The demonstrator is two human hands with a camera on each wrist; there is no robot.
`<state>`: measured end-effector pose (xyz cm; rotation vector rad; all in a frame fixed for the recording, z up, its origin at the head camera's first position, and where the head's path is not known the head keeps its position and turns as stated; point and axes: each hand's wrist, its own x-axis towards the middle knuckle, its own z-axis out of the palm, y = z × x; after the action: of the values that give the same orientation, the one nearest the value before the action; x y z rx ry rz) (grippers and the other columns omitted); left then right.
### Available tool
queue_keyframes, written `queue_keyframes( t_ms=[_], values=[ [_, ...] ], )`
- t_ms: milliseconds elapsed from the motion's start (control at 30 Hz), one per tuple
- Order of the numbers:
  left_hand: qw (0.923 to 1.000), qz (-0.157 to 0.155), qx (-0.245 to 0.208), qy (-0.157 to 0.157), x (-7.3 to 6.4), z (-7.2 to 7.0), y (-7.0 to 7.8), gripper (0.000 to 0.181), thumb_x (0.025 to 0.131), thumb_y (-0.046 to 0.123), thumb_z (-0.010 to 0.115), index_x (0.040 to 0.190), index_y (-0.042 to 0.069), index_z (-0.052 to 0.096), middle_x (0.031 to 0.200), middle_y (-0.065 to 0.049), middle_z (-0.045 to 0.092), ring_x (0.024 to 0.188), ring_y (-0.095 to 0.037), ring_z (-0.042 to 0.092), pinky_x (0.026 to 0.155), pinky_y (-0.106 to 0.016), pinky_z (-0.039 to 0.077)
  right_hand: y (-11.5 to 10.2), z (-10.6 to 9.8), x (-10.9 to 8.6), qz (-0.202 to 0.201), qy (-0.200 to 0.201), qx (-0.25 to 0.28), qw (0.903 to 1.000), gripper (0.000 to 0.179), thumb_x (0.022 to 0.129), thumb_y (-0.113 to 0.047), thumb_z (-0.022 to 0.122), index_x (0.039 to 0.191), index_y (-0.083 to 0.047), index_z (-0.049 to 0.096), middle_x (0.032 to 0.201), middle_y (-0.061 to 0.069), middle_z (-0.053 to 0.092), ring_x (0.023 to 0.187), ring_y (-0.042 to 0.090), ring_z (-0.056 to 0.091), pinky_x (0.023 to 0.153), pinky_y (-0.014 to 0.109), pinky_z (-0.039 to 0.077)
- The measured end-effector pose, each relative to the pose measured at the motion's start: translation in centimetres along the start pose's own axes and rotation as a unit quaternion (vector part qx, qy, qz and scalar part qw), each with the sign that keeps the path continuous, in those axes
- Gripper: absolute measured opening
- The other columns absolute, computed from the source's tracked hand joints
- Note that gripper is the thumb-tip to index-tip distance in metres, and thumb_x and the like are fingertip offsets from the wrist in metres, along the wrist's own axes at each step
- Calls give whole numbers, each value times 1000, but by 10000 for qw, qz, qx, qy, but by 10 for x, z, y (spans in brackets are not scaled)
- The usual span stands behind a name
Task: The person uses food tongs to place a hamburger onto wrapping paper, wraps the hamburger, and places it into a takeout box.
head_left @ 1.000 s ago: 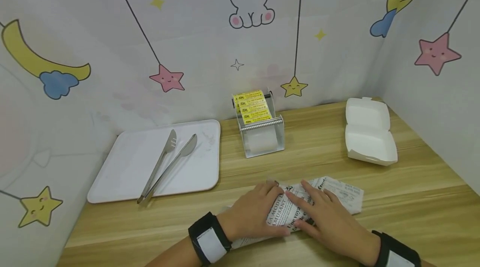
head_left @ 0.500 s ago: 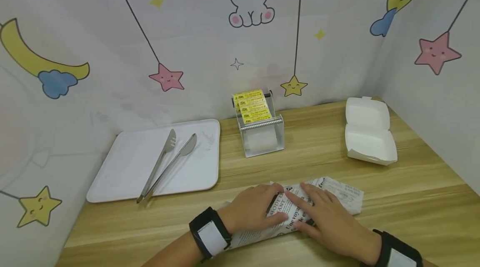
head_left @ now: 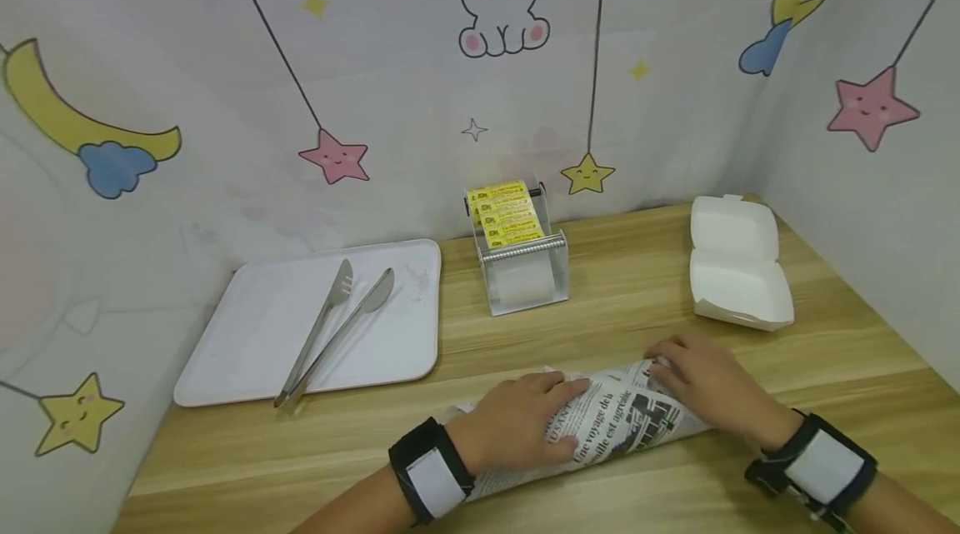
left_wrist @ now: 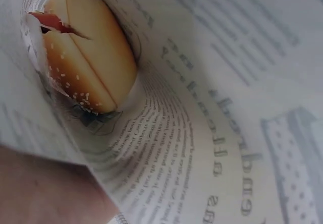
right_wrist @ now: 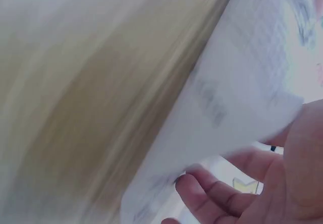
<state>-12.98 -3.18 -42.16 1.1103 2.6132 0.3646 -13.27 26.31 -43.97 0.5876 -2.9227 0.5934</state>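
Note:
A roll of newsprint-patterned wrapping paper [head_left: 618, 421] lies across the front of the table. My left hand [head_left: 517, 426] rests on its left half, thumb on the near side and fingers spread over the top. Inside the paper's open end, the left wrist view shows a sesame-seeded bun [left_wrist: 93, 52] with a strip of red filling. At the roll's right end my right hand [head_left: 708, 384] pinches the paper's end flap. In the right wrist view, the paper's pale flap [right_wrist: 217, 108] runs between the thumb side and the bent fingers [right_wrist: 202, 193]. The bun is hidden in the head view.
A white tray [head_left: 247, 326] at the left holds metal tongs [head_left: 330, 334]. At the back middle stands a label dispenser [head_left: 521, 255] with yellow labels. An opened white takeaway box [head_left: 738, 284] sits at the right. A printed white cloth hangs behind the table.
My right hand has moved from the middle of the roll to its right end and taken hold of the flap. The left hand has stayed on the paper, shifting slightly right.

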Motion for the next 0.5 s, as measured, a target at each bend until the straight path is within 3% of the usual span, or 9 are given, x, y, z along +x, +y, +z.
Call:
queue_keyframes(
  t_ms=[100, 200, 367, 500],
  values=[
    [9999, -51, -39, -107, 1, -1, 2, 73, 95, 59, 58, 159, 29, 36, 157, -7, 43, 142, -26, 44, 110, -49, 42, 14, -1, 2, 32, -14, 42, 10000, 17, 90, -14, 76, 106, -9, 72, 99, 3, 67, 88, 22, 63, 75, 45, 52],
    [9998, -86, -115, -113, 0, -1, 3, 80, 91, 64, 64, 158, 30, 36, 157, -6, 43, 143, -25, 42, 110, -51, 41, 22, -4, 4, 192, -211, 284, 9992, 18, 88, -13, 77, 104, -9, 69, 94, 1, 64, 85, 19, 58, 73, 42, 49],
    [10000, 75, -51, 40, 1, 0, 3, 83, 85, 61, 74, 154, 30, 40, 153, -1, 48, 140, -22, 44, 104, -50, 44, 28, -3, 9, -42, -245, 574, 9980, 31, 88, -10, 78, 117, -11, 70, 109, 5, 65, 97, 23, 60, 81, 44, 52],
    [9997, 151, 148, 120, 3, 3, 3, 85, 83, 60, 77, 153, 30, 40, 149, 1, 50, 137, -20, 46, 99, -50, 45, 29, 0, 13, -305, -289, 741, 9964, 23, 86, -3, 76, 102, -20, 72, 107, -2, 64, 98, 18, 58, 83, 40, 51]
  ],
)
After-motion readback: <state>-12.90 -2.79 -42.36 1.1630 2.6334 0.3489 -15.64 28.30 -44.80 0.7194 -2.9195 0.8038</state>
